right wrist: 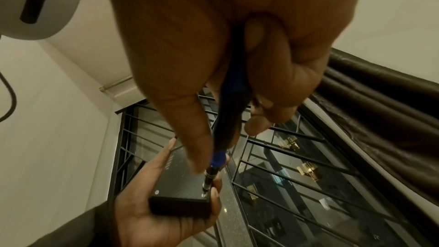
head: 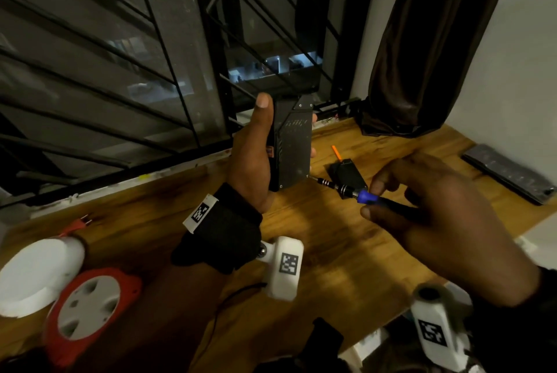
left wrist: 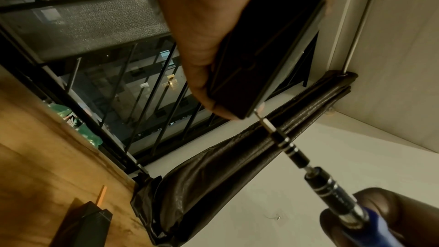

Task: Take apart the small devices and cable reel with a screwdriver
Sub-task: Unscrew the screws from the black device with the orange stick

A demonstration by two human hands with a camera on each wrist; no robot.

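Note:
My left hand grips a flat black box-shaped device upright above the wooden table, thumb along its left edge and fingertips curled over its right edge. My right hand pinches a blue-and-black screwdriver, whose tip sits at the screw in the device's lower right corner. The left wrist view shows the screwdriver meeting the device at its corner. A red and white cable reel lies at the table's front left.
A second small black device and an orange stick lie on the table behind the screwdriver. A white round lid sits by the reel. A dark flat case lies far right. Window bars and a brown curtain stand behind.

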